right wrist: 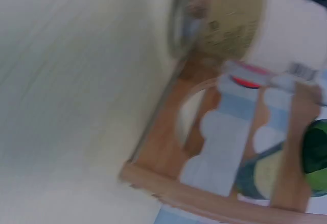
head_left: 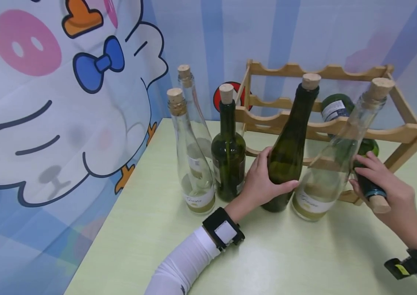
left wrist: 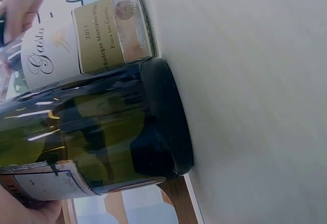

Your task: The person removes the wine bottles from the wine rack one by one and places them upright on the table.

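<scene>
item: dark green bottle [head_left: 290, 151], corked, standing on the pale green table [head_left: 267, 262] in front of the wooden rack [head_left: 326, 123]. left hand [head_left: 263, 182] wraps its lower body, fingers and thumb curled round the glass. item: second green bottle [head_left: 367, 180], lying in the rack's lower tier, cork end outward; right hand [head_left: 385, 188] curls over its neck. step, as judged: bottles being racked; next move likely calls for tilting the standing bottle level. clear bottle [head_left: 326, 180] stands between the hands.
</scene>
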`<state>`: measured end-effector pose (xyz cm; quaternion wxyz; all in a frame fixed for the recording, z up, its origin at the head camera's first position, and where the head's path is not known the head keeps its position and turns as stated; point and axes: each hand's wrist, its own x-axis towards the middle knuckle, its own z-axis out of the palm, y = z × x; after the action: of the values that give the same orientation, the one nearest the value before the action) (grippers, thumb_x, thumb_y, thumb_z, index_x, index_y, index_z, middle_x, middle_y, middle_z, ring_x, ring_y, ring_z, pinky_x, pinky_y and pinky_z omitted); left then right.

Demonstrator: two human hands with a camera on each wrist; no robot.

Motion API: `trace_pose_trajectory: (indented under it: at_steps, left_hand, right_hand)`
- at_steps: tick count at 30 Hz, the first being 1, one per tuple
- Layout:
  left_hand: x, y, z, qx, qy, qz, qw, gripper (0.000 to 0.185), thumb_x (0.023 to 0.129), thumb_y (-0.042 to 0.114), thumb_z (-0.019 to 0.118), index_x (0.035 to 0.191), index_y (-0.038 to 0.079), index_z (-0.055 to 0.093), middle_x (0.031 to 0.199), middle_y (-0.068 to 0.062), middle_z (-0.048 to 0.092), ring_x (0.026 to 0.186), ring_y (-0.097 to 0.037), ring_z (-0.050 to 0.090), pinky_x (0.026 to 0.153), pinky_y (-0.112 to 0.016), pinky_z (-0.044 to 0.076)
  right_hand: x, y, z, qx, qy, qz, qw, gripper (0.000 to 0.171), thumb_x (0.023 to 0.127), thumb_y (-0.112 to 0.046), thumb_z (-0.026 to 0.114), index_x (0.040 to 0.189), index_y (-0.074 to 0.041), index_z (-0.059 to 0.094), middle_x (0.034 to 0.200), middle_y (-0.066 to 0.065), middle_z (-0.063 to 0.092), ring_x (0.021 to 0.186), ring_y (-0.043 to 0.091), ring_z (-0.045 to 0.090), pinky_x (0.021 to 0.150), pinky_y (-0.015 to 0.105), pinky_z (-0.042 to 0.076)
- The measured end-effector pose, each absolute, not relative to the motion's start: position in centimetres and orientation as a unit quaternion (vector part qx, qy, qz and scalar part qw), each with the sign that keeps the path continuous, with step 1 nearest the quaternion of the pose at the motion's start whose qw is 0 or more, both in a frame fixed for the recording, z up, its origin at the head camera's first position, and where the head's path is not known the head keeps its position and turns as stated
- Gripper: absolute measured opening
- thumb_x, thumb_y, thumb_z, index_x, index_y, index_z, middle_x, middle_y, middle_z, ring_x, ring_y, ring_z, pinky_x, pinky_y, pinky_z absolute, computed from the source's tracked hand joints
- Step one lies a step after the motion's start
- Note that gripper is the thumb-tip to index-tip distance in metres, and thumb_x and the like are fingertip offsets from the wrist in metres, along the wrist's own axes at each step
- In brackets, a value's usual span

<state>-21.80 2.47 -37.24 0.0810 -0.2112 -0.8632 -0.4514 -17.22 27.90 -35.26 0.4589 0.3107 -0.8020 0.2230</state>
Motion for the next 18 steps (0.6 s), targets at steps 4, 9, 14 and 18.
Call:
trace_pose_trajectory:
  at_steps: [4, 9, 14, 18]
  left_hand:
    - [-21.8, 2.5, -37.2, -0.211, -0.863, -0.451, 0.088, 0.088, 0.068, 0.047, 0.068, 0.136, 0.019, 0.021, 0.125, -0.003, 0.042, 0.105, -0.015, 0.047, 0.082, -0.033, 0.044]
    - [-21.9, 2.6, -37.3, -0.208, -0.862, -0.453, 0.087, 0.088, 0.068, 0.048, 0.069, 0.136, 0.020, 0.020, 0.125, -0.002, 0.042, 0.106, -0.015, 0.046, 0.082, -0.033, 0.044]
    - [-21.8, 2.8, -37.4, -0.203, -0.861, -0.455, 0.101, 0.087, 0.068, 0.047, 0.069, 0.136, 0.017, 0.022, 0.126, -0.004, 0.042, 0.107, -0.016, 0.047, 0.084, -0.034, 0.044]
    - [-21.7, 2.9, -37.3, -0.200, -0.860, -0.456, 0.112, 0.087, 0.069, 0.046, 0.069, 0.136, 0.017, 0.022, 0.128, -0.004, 0.041, 0.109, -0.017, 0.047, 0.086, -0.035, 0.044]
  right_hand:
    - [-16.0, 27.0, -34.0, 0.294, -0.789, 0.253, 0.477, 0.054, 0.086, -0.040, 0.049, 0.085, 0.013, 0.061, 0.098, 0.026, 0.063, 0.115, 0.004, 0.048, 0.095, 0.011, 0.033]
    - [-13.9, 26.4, -33.3, 0.284, -0.792, 0.250, 0.478, 0.055, 0.087, -0.040, 0.049, 0.081, 0.013, 0.061, 0.105, 0.015, 0.063, 0.115, -0.001, 0.046, 0.094, 0.008, 0.033]
    - [-11.8, 26.2, -32.8, 0.277, -0.803, 0.245, 0.467, 0.059, 0.086, -0.043, 0.049, 0.080, 0.014, 0.060, 0.105, 0.017, 0.062, 0.116, -0.002, 0.045, 0.095, 0.008, 0.031]
    - [-10.4, 25.9, -32.3, 0.270, -0.811, 0.246, 0.458, 0.063, 0.085, -0.046, 0.049, 0.078, 0.016, 0.059, 0.113, 0.005, 0.059, 0.116, -0.004, 0.043, 0.094, 0.007, 0.030]
